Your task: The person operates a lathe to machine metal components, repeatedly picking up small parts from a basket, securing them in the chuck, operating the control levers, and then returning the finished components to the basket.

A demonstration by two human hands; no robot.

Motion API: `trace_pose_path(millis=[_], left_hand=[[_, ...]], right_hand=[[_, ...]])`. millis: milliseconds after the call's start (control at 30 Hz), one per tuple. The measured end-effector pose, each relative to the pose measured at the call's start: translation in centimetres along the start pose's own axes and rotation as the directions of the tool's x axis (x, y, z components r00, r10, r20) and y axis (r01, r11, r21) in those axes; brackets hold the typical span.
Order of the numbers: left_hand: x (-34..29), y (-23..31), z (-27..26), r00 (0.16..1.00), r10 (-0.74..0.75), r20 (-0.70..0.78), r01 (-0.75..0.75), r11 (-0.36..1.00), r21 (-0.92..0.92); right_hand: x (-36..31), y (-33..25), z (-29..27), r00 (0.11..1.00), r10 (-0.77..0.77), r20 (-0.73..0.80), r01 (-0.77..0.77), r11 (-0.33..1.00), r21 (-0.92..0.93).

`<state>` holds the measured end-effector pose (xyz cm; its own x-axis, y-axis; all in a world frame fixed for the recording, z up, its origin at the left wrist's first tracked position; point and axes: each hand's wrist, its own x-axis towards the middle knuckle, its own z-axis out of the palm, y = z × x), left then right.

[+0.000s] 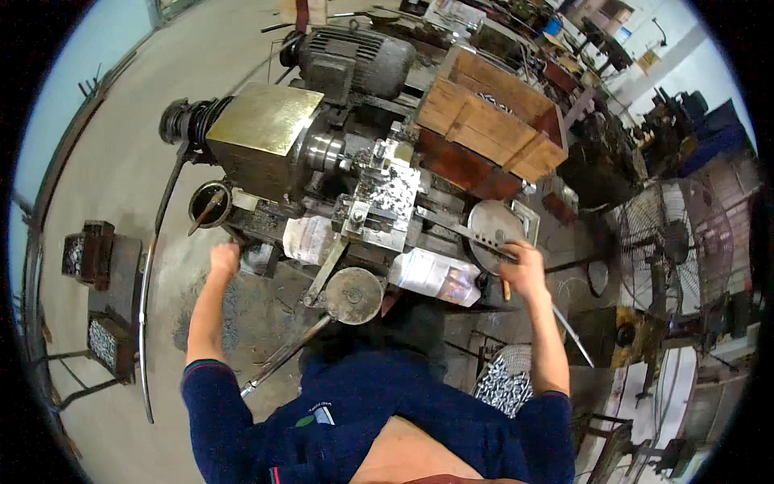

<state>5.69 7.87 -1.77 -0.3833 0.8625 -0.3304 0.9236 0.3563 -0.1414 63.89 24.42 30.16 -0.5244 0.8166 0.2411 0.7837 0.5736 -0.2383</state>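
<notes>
Lathe (pixel 379 211), ahead of the wearer's body, with a bare hand near either end of its front edge. Left hand (pixel 226 258) by the front left corner, fingers curled together, knuckles up; impossible to tell whether around a control or around nothing. Right hand (pixel 526 270) at the right end, fingers bent and close together beside the near rim of a round metal tray (pixel 490 216); a firm hold there impossible to confirm. Just below those fingers, a small wooden handle (pixel 506 290), probably placed for quick reach. Arms spread wide, presumably to cover both ends at once. Between the hands, along the front edge, a plastic packet (pixel 439 277) and a pale bag (pixel 309 239), perhaps laid as shields against chips. Farther in, a carriage (pixel 389 194) strewn with bright chips, near the shiny chuck (pixel 325 152). Past the front left corner, a brush-like tool (pixel 206 213) leaning in a round pot (pixel 192 208), likely for easy picking up. Toward the back right corner, an open wooden crate (pixel 484 129), apparently raised for convenient height.
</notes>
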Motion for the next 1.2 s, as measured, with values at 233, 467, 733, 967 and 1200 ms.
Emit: trace_pose_path(millis=[233, 467, 733, 967, 1200], left_hand=[[-3.1, -5.1, -2.6, 0.984, -0.174, -0.040, 0.166, 0.975, -0.147], [-8.0, -8.3, -0.3, 0.952, -0.303, 0.054, 0.303, 0.891, -0.340], [-11.1, -6.1, 1.0, 0.903, -0.352, 0.246, 0.429, 0.722, -0.542], [-7.2, -6.6, 3.2, 0.975, -0.214, 0.062, 0.206, 0.761, -0.615], [-4.3, -3.5, -1.9, 0.967, -0.242, -0.081, 0.151, 0.798, -0.583]], right_hand=[[-15.9, 18.1, 5.1, 0.612, 0.787, 0.079, -0.684, 0.577, -0.446], [-24.5, 18.1, 7.6, 0.486, 0.873, -0.034, -0.774, 0.413, -0.480], [-30.8, 2.6, 11.3, 0.645, 0.761, 0.072, -0.764, 0.641, 0.065], [-29.7, -2.7, 12.3, 0.582, 0.787, 0.203, -0.811, 0.544, 0.217], [-29.9, 0.0, 12.8, 0.715, 0.669, 0.205, -0.699, 0.675, 0.237]])
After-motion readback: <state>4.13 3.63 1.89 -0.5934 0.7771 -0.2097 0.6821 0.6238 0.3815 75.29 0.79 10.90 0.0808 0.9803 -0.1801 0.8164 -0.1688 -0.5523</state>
